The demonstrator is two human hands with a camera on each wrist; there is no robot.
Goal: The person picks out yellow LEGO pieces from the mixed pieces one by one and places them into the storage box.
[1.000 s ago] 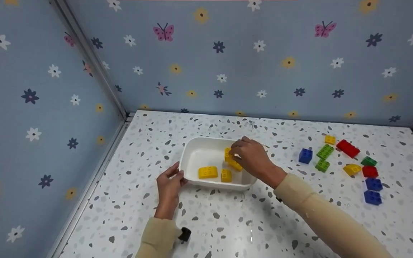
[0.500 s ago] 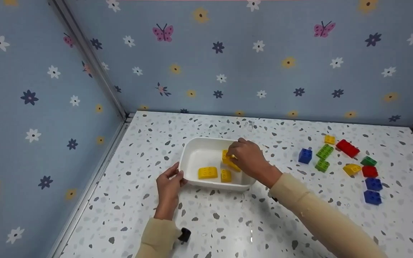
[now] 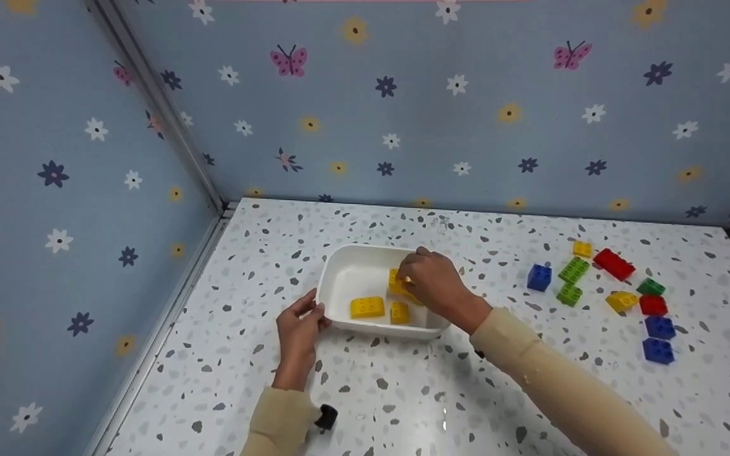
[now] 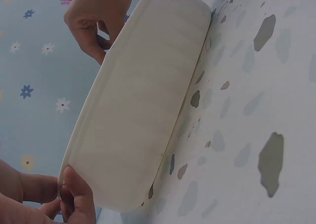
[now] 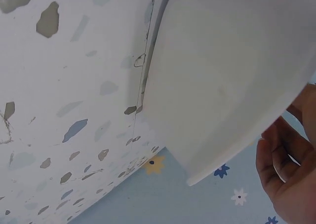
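A white plastic box [image 3: 347, 272] stands on the table, with several yellow toy bricks inside. My left hand [image 3: 300, 326] grips its rim at the near left corner; in the left wrist view the thumb [image 4: 78, 187] lies against the outer wall. Reaching over the box's right side, my right hand [image 3: 436, 282] pinches a yellow toy brick [image 3: 394, 280], its fingers partly covering it. Another yellow brick beneath that hand is mostly hidden. Nearer the front wall lie a long yellow brick [image 3: 367, 307] and a small one [image 3: 399, 312]. Both wrist views show mainly the box's outside, hiding the bricks.
Loose bricks lie on the speckled table [image 3: 390, 405] to the right: blue [image 3: 539, 277], light green [image 3: 574, 270], red [image 3: 614, 264], yellow [image 3: 621, 301], dark green [image 3: 651, 286] and more blue ones [image 3: 658, 350]. Flower-patterned walls [image 3: 416, 114] close off the back and left.
My right hand has shifted slightly left and toward me inside the box, and the pinched yellow brick has moved with it. The left hand keeps its place on the rim.
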